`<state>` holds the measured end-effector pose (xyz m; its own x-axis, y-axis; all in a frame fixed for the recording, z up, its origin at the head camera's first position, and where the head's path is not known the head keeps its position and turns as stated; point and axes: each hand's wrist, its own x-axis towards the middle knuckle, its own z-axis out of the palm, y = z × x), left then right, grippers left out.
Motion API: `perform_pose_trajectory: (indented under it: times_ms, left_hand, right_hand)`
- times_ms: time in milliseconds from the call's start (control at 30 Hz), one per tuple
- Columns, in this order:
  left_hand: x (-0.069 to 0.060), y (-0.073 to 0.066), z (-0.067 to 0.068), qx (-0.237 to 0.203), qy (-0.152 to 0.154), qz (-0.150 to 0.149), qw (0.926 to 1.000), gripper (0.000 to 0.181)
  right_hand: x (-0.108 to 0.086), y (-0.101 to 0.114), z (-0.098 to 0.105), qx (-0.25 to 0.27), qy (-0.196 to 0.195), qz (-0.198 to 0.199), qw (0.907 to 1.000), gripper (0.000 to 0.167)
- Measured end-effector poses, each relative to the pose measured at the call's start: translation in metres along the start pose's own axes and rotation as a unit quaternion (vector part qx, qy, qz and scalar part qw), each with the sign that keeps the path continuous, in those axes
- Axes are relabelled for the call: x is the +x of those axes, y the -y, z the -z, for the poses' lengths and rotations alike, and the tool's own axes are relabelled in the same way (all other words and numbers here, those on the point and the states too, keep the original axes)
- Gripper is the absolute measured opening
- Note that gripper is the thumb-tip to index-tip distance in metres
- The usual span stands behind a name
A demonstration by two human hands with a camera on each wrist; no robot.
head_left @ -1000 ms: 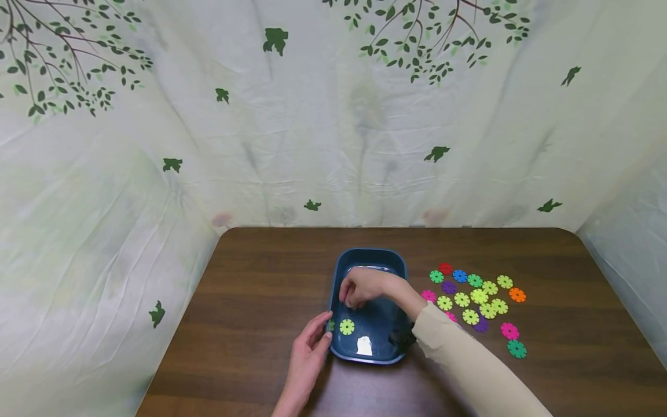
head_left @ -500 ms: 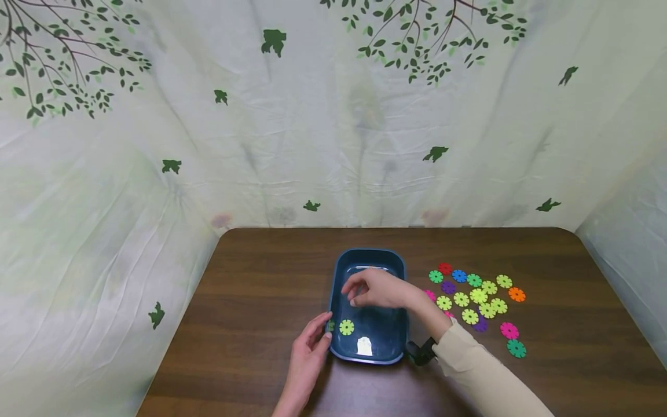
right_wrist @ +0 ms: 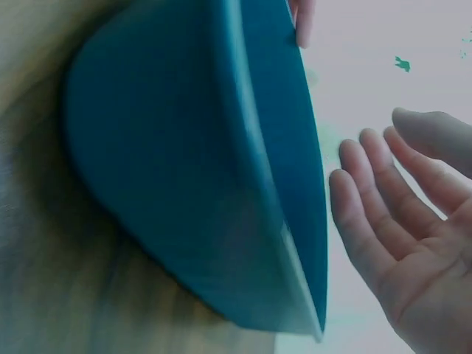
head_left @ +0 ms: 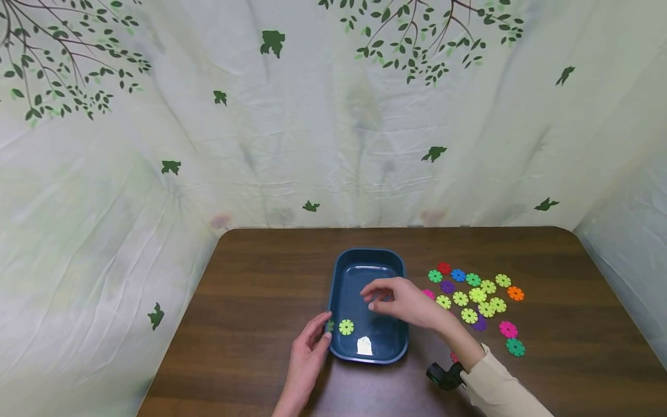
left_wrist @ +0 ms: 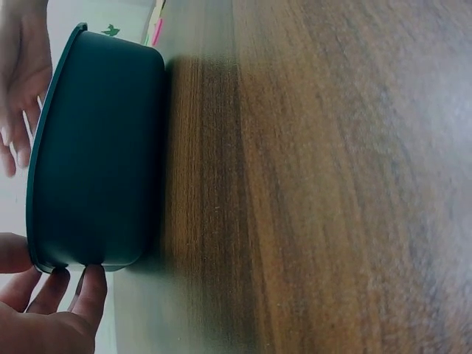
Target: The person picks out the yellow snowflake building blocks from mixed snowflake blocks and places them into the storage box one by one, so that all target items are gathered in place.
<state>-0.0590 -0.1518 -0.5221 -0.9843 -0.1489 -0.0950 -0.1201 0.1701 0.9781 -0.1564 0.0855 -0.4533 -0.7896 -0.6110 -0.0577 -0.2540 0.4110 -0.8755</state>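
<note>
The right hand (head_left: 401, 301) has drawn back across the tray (head_left: 383, 341) toward its right side, fingers relaxed and released. In the tray, the yellow-green disc (head_left: 346, 327), flat and notched like a flower, lies near the left hand (head_left: 307, 356), whose thumb and fingers grasp the left rim. Between them shows a darker green patch (head_left: 330, 326) (disc or reflection, I cannot tell). The tray is glossy blue, round-cornered; on the wood-grained tabletop (head_left: 271, 301), the right arm (head_left: 461, 336) partly hides scattered discs (head_left: 477, 295).
</note>
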Motion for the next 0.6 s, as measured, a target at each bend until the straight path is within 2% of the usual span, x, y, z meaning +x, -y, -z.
perform_pose_trajectory:
  times_ms: [167, 600]
  left_hand:
    - [-0.001, -0.001, 0.000, -0.012, 0.001, -0.006, 0.9999, 0.039]
    - [-0.001, 0.000, -0.001, -0.025, 0.002, -0.010, 0.9996, 0.039]
  right_hand:
    - [-0.018, -0.007, 0.003, 0.012, -0.042, -0.006, 0.9990, 0.025]
    - [-0.068, -0.032, 0.023, 0.036, -0.091, -0.027, 0.9948, 0.027]
